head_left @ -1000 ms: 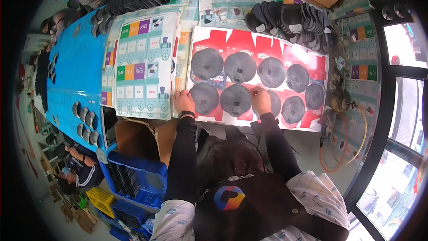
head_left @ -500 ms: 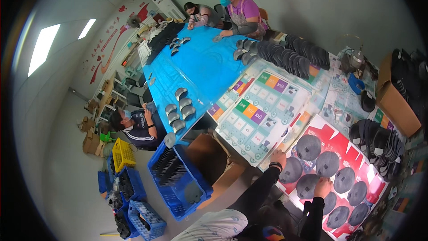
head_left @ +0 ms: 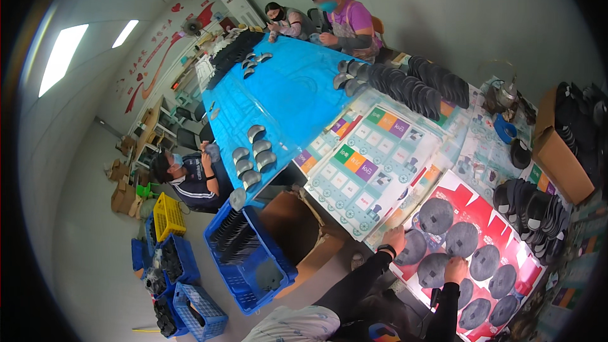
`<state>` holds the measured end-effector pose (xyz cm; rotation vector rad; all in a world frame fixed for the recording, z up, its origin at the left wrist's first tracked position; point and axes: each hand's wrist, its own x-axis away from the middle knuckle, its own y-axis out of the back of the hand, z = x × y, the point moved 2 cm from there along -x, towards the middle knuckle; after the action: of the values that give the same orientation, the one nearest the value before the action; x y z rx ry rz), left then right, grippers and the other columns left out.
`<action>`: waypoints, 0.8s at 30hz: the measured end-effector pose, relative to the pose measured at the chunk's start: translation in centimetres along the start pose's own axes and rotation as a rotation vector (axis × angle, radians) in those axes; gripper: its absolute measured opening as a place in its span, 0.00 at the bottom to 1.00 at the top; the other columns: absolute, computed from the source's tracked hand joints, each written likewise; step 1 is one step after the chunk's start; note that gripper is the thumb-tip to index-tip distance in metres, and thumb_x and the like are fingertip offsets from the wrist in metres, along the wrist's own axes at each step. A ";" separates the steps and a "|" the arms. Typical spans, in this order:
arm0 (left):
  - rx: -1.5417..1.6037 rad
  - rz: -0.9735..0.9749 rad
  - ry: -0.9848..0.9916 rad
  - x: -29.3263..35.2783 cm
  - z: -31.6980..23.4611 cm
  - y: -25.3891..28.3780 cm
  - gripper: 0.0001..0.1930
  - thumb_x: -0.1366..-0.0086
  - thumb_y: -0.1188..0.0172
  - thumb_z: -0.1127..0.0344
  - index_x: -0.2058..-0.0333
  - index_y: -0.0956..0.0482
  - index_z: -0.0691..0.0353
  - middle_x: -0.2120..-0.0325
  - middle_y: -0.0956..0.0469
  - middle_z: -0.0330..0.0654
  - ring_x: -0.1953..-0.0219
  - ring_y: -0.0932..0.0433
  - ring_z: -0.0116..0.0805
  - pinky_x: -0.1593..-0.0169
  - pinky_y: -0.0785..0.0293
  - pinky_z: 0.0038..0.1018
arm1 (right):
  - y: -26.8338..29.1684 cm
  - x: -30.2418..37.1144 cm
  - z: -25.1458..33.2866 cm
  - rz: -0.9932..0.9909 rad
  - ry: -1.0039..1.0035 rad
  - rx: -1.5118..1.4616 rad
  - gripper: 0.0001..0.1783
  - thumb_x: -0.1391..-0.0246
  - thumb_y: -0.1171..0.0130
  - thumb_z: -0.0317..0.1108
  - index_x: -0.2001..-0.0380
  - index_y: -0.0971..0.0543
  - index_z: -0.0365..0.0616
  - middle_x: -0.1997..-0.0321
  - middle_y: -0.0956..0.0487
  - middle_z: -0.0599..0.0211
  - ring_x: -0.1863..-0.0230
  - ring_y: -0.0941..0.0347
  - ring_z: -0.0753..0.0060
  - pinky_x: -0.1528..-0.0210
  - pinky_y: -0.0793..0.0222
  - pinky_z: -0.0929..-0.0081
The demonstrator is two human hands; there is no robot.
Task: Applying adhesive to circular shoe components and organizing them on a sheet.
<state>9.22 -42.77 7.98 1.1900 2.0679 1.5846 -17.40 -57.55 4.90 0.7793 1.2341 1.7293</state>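
Several dark grey, roughly oval felt-like pieces lie flat on a red and white board at the lower right. My left hand is at the board's left edge, fingers curled in, beside the leftmost grey piece. My right hand is closed among the lower pieces, between one grey piece and another partly covered grey piece. Whatever either hand pinches is too small or hidden to make out. Dark wristwear shows on both wrists.
Printed sheets lie left of the board. Curved dark pads stand in rows beyond. A cardboard box sits far right. Left are an open carton and a blue crate. Three co-workers sit around the blue-covered table.
The whole view has shifted slightly. My hands stay at about the same places on the board. The far co-worker in purple has raised their hands from the table with a grey piece.
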 end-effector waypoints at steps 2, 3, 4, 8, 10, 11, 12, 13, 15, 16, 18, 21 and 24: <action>0.041 -0.050 -0.043 0.4 0.4 -0.3 0.17 0.40 0.38 0.62 0.55 0.28 0.63 0.62 0.19 0.50 0.57 0.19 0.52 0.53 0.25 0.47 | 0.3 0.5 0.0 -0.055 0.023 -0.038 0.06 0.54 0.42 0.29 0.75 0.17 0.40 0.68 0.19 0.54 0.61 0.24 0.47 0.56 0.28 0.55; 0.104 -0.064 0.009 0.5 0.6 -0.5 0.14 0.40 0.39 0.63 0.57 0.26 0.61 0.65 0.18 0.49 0.59 0.18 0.51 0.53 0.25 0.47 | 0.5 0.7 -0.1 -0.054 0.024 -0.037 0.06 0.54 0.42 0.29 0.75 0.17 0.40 0.68 0.19 0.54 0.61 0.24 0.47 0.56 0.28 0.55; 0.168 -0.073 0.058 0.5 0.5 -0.4 0.12 0.40 0.39 0.63 0.59 0.24 0.59 0.67 0.17 0.47 0.61 0.18 0.51 0.54 0.25 0.47 | 1.0 1.0 -0.2 -0.040 0.012 -0.043 0.06 0.54 0.41 0.29 0.75 0.17 0.40 0.68 0.20 0.53 0.61 0.24 0.46 0.56 0.28 0.54; 0.128 -0.019 0.002 0.2 0.8 0.3 0.06 0.41 0.40 0.63 0.66 0.19 0.55 0.71 0.16 0.45 0.64 0.17 0.49 0.55 0.24 0.47 | 3.3 1.2 0.9 -0.094 0.038 -0.145 0.05 0.53 0.40 0.29 0.74 0.18 0.41 0.68 0.20 0.52 0.61 0.25 0.45 0.56 0.29 0.53; 0.184 -0.046 0.047 -0.2 0.7 1.2 0.05 0.43 0.38 0.62 0.72 0.17 0.53 0.71 0.16 0.43 0.63 0.17 0.47 0.57 0.23 0.45 | 3.2 0.3 1.3 -0.051 0.020 -0.135 0.04 0.53 0.39 0.28 0.75 0.20 0.39 0.67 0.21 0.53 0.60 0.25 0.46 0.56 0.29 0.54; 0.216 0.026 0.030 -0.2 0.4 1.7 0.06 0.45 0.36 0.60 0.72 0.17 0.54 0.71 0.16 0.44 0.63 0.17 0.47 0.58 0.22 0.43 | 3.5 0.3 1.3 -0.065 0.011 -0.177 0.04 0.53 0.38 0.28 0.75 0.20 0.39 0.67 0.21 0.54 0.61 0.25 0.46 0.57 0.29 0.54; 0.219 0.031 0.030 0.2 0.0 1.5 0.06 0.45 0.36 0.60 0.72 0.17 0.54 0.71 0.16 0.44 0.63 0.17 0.47 0.58 0.22 0.43 | 4.0 0.5 1.3 -0.078 0.003 -0.219 0.04 0.53 0.38 0.28 0.75 0.21 0.39 0.68 0.22 0.54 0.61 0.25 0.47 0.57 0.29 0.54; 0.279 0.037 0.011 0.4 -0.1 1.5 0.07 0.45 0.35 0.60 0.71 0.18 0.56 0.72 0.16 0.45 0.65 0.17 0.46 0.60 0.23 0.41 | 4.0 0.5 1.4 -0.079 0.007 -0.222 0.04 0.53 0.38 0.28 0.75 0.21 0.39 0.68 0.22 0.54 0.61 0.25 0.47 0.57 0.29 0.54; 0.337 0.035 -0.004 0.7 0.3 1.7 0.09 0.44 0.34 0.60 0.71 0.19 0.59 0.73 0.17 0.45 0.67 0.17 0.45 0.62 0.23 0.38 | 4.1 0.6 1.5 -0.095 0.018 -0.275 0.03 0.53 0.38 0.28 0.74 0.21 0.40 0.69 0.22 0.55 0.62 0.25 0.47 0.58 0.29 0.54; 0.452 0.059 -0.031 0.9 0.0 2.2 0.10 0.44 0.34 0.60 0.70 0.19 0.60 0.73 0.17 0.45 0.67 0.18 0.44 0.62 0.23 0.37 | 4.4 0.8 1.3 -0.099 0.014 -0.271 0.03 0.53 0.38 0.28 0.74 0.21 0.40 0.69 0.22 0.55 0.62 0.25 0.47 0.58 0.29 0.54; 0.564 0.077 -0.057 1.1 0.5 3.8 0.10 0.43 0.34 0.60 0.69 0.19 0.61 0.73 0.17 0.46 0.68 0.18 0.42 0.62 0.24 0.35 | 4.9 1.3 1.0 -0.063 -0.018 -0.279 0.03 0.52 0.39 0.28 0.75 0.21 0.40 0.70 0.22 0.55 0.62 0.25 0.48 0.59 0.30 0.55; 0.732 0.134 -0.039 2.0 3.4 7.3 0.12 0.41 0.36 0.60 0.65 0.20 0.63 0.70 0.17 0.46 0.67 0.18 0.40 0.62 0.25 0.33 | 5.3 1.4 1.0 -0.046 -0.014 -0.261 0.02 0.53 0.40 0.27 0.75 0.22 0.40 0.70 0.22 0.55 0.63 0.25 0.48 0.58 0.29 0.55; 0.712 0.056 -0.016 4.3 4.6 13.9 0.13 0.39 0.35 0.62 0.61 0.21 0.66 0.68 0.17 0.43 0.64 0.18 0.33 0.59 0.23 0.29 | 5.0 1.2 0.4 -0.108 0.072 -0.283 0.03 0.51 0.39 0.28 0.75 0.21 0.40 0.71 0.20 0.53 0.66 0.23 0.46 0.62 0.28 0.54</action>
<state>15.62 -35.67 19.84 1.4588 2.7054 0.8445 -18.97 -57.08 9.80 0.4788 1.0280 1.8057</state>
